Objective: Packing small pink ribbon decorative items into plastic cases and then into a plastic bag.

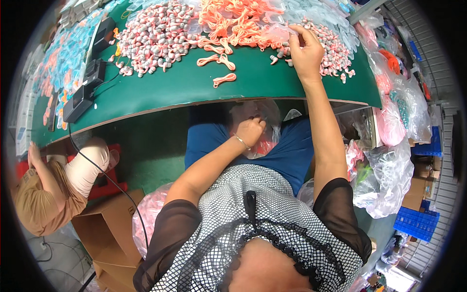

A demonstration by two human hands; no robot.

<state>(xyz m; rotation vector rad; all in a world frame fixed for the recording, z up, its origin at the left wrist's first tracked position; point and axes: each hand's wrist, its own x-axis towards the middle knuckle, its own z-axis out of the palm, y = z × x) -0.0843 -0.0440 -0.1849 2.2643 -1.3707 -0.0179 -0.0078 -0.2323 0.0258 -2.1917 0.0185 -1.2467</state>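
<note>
Right hand (307, 52) pinches a translucent pinkish piece (278, 34) by its edge, a sensible hold, over the green table (194, 87), probably light, slick, bendy; left hand (250, 131) curls at the lap's clear bag (266, 111), grip unclear.

Workshop: green worktable (170, 90), heaped small parts (155, 36), bagged goods (389, 170) alongside
</note>
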